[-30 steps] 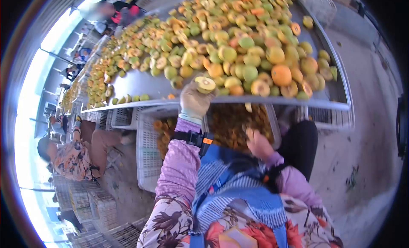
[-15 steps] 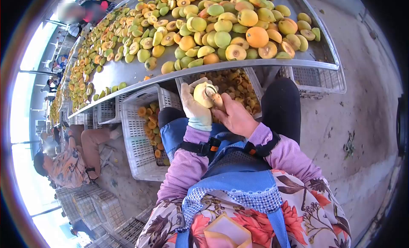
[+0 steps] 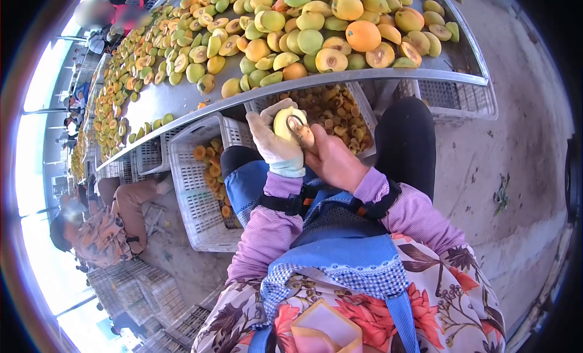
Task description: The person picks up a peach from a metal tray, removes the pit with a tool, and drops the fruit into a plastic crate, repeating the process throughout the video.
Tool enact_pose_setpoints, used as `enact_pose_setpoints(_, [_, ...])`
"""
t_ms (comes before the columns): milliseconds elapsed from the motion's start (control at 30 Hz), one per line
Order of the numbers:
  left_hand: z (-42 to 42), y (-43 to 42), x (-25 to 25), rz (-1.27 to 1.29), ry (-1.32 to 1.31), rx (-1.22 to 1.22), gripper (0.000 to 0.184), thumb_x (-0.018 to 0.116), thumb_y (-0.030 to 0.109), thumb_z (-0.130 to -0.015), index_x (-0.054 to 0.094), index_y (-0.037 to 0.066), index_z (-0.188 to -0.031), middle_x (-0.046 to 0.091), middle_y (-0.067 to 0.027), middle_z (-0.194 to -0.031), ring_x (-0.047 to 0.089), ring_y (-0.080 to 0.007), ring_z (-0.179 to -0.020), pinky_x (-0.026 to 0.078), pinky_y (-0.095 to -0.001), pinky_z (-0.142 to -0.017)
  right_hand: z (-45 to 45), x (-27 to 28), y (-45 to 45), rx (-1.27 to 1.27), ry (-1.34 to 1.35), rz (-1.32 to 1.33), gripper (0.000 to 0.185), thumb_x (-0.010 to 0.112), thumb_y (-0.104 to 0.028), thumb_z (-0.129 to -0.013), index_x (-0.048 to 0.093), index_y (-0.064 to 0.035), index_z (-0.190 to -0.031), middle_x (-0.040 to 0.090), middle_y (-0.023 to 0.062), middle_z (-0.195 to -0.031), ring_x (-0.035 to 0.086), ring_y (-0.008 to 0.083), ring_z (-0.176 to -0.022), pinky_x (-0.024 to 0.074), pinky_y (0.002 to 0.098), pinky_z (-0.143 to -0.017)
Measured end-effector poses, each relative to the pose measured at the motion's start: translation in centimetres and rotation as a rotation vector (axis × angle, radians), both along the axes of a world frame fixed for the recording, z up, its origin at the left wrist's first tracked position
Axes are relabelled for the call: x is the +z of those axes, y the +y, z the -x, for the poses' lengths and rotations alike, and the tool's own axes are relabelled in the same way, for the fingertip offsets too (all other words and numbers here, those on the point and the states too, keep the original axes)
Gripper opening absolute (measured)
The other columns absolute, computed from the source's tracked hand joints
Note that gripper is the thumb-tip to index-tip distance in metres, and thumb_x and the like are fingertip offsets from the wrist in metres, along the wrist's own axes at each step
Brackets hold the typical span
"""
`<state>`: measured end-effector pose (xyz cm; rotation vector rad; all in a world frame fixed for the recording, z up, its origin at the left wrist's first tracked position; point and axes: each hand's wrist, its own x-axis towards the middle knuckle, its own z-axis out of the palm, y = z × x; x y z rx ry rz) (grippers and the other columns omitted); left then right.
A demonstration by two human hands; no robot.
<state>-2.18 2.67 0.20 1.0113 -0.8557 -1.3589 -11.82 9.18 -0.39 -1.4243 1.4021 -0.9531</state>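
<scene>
My left hand (image 3: 272,142), in a pale glove, is closed around a yellow halved peach (image 3: 282,126) above my lap. My bare right hand (image 3: 337,163) grips a pitting tool (image 3: 305,137) with a short wooden handle and a curved metal loop. Its loop rests against the peach's right side; how deep it sits cannot be made out. Just beyond my hands, below the table edge, a crate (image 3: 362,115) contains many orange-brown fruit pieces.
A metal table (image 3: 158,104) bears a large heap of peaches (image 3: 310,42), many halved. At my left stands a white crate (image 3: 193,216) with fruit pieces; another crate (image 3: 480,101) is under the table's right end. A seated person (image 3: 100,234) works farther left.
The peach has turned in my left hand, its face now angled more to the right. The tool's loop stays against it. My view has shifted slightly.
</scene>
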Motion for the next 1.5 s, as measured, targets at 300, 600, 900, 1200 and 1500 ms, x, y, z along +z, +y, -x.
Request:
enact_pose_setpoints(300, [-2.1, -3.9, -0.4, -0.462, -0.129, -0.607, 0.074, 0.025, 0.058, -0.093, 0.059, -0.008, -0.095, 0.063, -0.0190, -0.085, 0.062, -0.0273, -0.072, 0.053, -0.0347, -0.068, 2.1, -1.7, 0.3, 0.173, -0.146, -0.127, 0.033, 0.055, -0.011, -0.080, 0.044, 0.0029, -0.108, 0.060, 0.0239, -0.084, 0.060, 0.0375, -0.079, 0.0474, 0.0392, -0.069])
enact_pose_setpoints(600, [-2.0, 0.2, -1.3, -0.354, -0.079, -0.244, 0.053, 0.040, 0.045, -0.094, 0.060, -0.005, -0.091, 0.064, -0.0165, -0.080, 0.062, -0.0250, -0.068, 0.053, -0.0332, -0.064, 1.5, -3.2, 0.9, 0.225, -0.022, -0.025, 0.033, 0.053, -0.008, -0.083, 0.044, -0.0009, -0.114, 0.057, 0.0080, -0.078, 0.059, 0.0209, -0.071, 0.0473, 0.0320, -0.065])
enact_pose_setpoints(900, [-0.3, -0.2, 0.1, -0.111, -0.243, -0.169, 0.051, 0.043, 0.039, -0.094, 0.062, -0.008, -0.086, 0.064, -0.0165, -0.075, 0.062, -0.0236, -0.058, 0.051, -0.0296, -0.054, 2.5, 0.6, 0.4, 0.314, -0.547, -0.541, 0.017, 0.051, -0.009, -0.084, 0.046, -0.0067, -0.100, 0.049, 0.0034, -0.060, 0.046, 0.0127, -0.043, 0.0388, 0.0281, -0.038])
enact_pose_setpoints(1200, [-1.2, -1.5, 0.1, -0.113, -0.109, -0.438, 0.048, 0.043, 0.039, -0.094, 0.059, -0.006, -0.101, 0.064, -0.0152, -0.086, 0.064, -0.0233, -0.071, 0.053, -0.0315, -0.064, 4.3, 0.8, -0.5, 0.397, -1.048, -0.840, 0.012, 0.052, -0.014, -0.089, 0.040, -0.0119, -0.090, 0.034, -0.0064, -0.057, 0.032, 0.0019, -0.040, 0.0323, 0.0217, -0.034])
enact_pose_setpoints(1500, [-2.0, -0.1, 0.3, 0.012, -0.332, -0.437, 0.023, 0.055, 0.016, -0.089, 0.064, -0.005, -0.090, 0.066, -0.0114, -0.081, 0.064, -0.0198, -0.072, 0.052, -0.0266, -0.066, 2.8, 1.4, 0.7, 0.353, -0.928, -0.799, 0.015, 0.052, -0.013, -0.088, 0.039, -0.0095, -0.094, 0.037, -0.0046, -0.059, 0.035, 0.0030, -0.040, 0.0336, 0.0211, -0.033])
